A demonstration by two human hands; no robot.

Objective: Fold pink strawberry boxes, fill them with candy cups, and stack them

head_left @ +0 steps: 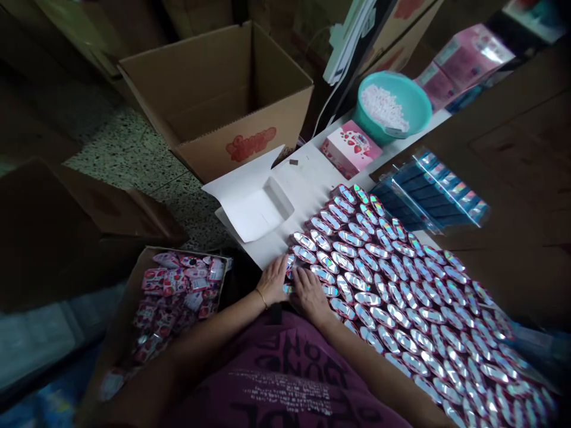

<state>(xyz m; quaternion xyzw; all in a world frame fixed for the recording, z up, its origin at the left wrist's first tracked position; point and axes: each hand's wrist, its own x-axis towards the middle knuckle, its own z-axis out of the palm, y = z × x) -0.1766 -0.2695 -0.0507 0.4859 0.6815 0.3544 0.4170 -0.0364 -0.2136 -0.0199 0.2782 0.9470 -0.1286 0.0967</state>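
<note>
Many small packs with shiny silver oval ends and reddish sides stand tightly side by side on the white table. At their near left corner, my left hand has its fingers closed against a pack at the edge of the group. My right hand is just beside it, fingers curled over the packs at the same corner. Part of what lies under both hands is hidden. Beyond my hands lies an opened white carton with its flap spread, and no packs show inside it.
A large open cardboard box stands beyond the table. At lower left, a carton holds pink wrapped packs. A pink strawberry box, a turquoise basin of small white pieces and blue packs in clear wrap line the far side.
</note>
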